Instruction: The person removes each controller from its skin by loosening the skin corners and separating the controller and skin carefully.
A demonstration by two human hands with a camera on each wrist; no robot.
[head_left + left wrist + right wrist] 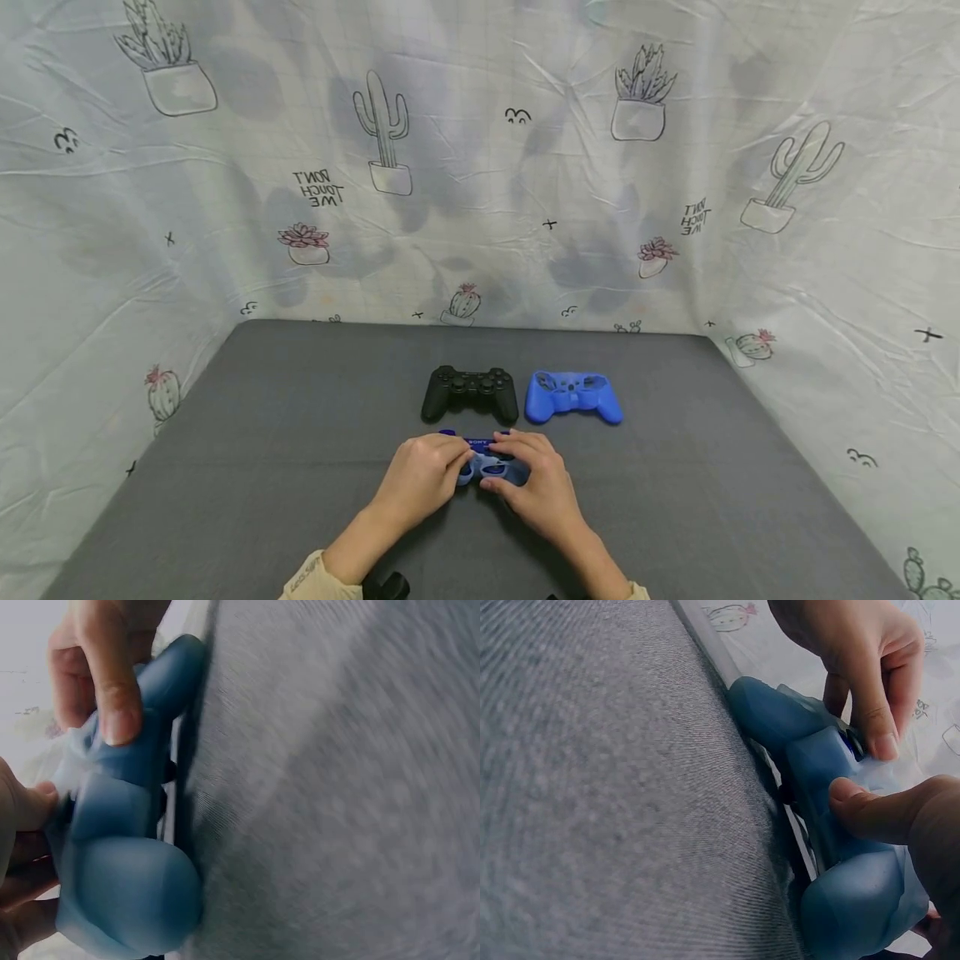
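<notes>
Around you hangs a cactus-print cloth backdrop, and under your hands lies the grey table mat. On the far side of the mat sit a black controller and, just to its right but apart from it, an empty blue silicone cover.

The thing you are working on, the blue-covered controller, lies at the near middle of the mat, directly in front of you between both hands. Its long axis runs left to right, with one grip toward each hand, so neither hand is nearer than the other.

Your left hand curls round the left grip, thumb and fingers closed on the skin. In the left wrist view the rounded grip of the cover fills the near corner.

Your right hand wraps the right grip in the same way. In the right wrist view its thumb presses flat on the cover's face while the left hand's fingertips pinch the far edge.
</notes>
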